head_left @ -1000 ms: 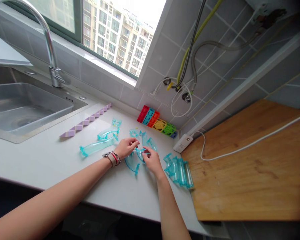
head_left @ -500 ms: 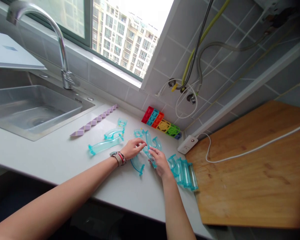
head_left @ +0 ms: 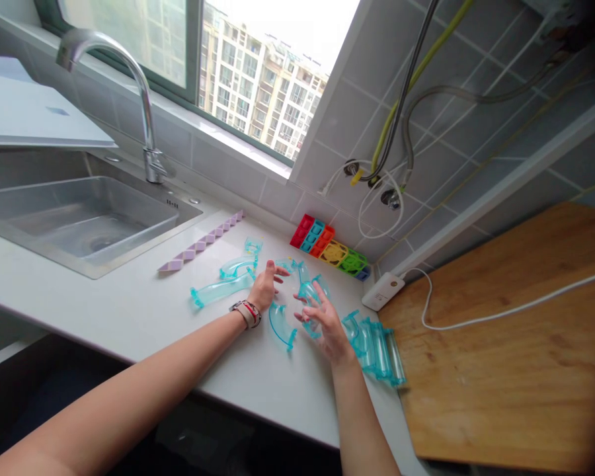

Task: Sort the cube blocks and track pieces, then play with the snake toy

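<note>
Over the white counter (head_left: pixel 238 370), my left hand (head_left: pixel 266 285) is open, fingers apart and holding nothing. It hovers close to a clear teal plastic track piece (head_left: pixel 223 289) on its left. My right hand (head_left: pixel 327 325) has its fingers spread over another clear teal piece (head_left: pixel 308 291), which shows between them; whether they still touch it is hard to tell. Between the hands and nearer me lies a curved teal piece (head_left: pixel 280 327). More teal pieces lie just beyond the hands, partly hidden. Beside my right wrist stands a row of several teal pieces (head_left: pixel 381 350).
A sink (head_left: pixel 96 271) with a tap (head_left: pixel 151 142) is on the left. A purple and white folding strip (head_left: pixel 198 246) lies beside it. Colourful blocks (head_left: pixel 332 248) line the wall. A white power adapter (head_left: pixel 383 291) with a cable rests by a wooden board (head_left: pixel 490 357) on the right.
Both hands have come apart from the teal piece they were handling together; their fingers have opened. The view has shifted slightly, moving the scene rightward.
</note>
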Action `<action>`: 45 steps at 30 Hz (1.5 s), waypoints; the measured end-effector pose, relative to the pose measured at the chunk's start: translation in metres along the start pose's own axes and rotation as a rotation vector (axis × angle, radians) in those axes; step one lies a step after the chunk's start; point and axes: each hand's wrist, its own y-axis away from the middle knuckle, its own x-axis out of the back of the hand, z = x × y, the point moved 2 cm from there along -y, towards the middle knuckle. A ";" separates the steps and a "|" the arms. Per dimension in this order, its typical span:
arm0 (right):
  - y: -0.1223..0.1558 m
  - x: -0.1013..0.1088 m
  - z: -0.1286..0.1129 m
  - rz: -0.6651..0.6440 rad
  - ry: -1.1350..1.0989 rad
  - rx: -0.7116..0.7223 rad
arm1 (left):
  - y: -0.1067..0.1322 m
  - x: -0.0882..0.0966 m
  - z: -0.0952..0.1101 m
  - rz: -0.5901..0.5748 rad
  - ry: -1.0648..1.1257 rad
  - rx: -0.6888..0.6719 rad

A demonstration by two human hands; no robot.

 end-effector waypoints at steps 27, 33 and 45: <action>-0.012 0.004 0.019 0.061 0.273 0.012 | -0.009 0.002 0.000 0.014 -0.148 0.000; -0.016 0.008 0.017 0.210 0.159 0.019 | -0.002 0.003 0.003 -0.012 -0.442 -0.092; -0.019 0.021 0.010 0.331 -0.170 0.061 | 0.004 -0.001 -0.001 -0.118 -0.672 -0.106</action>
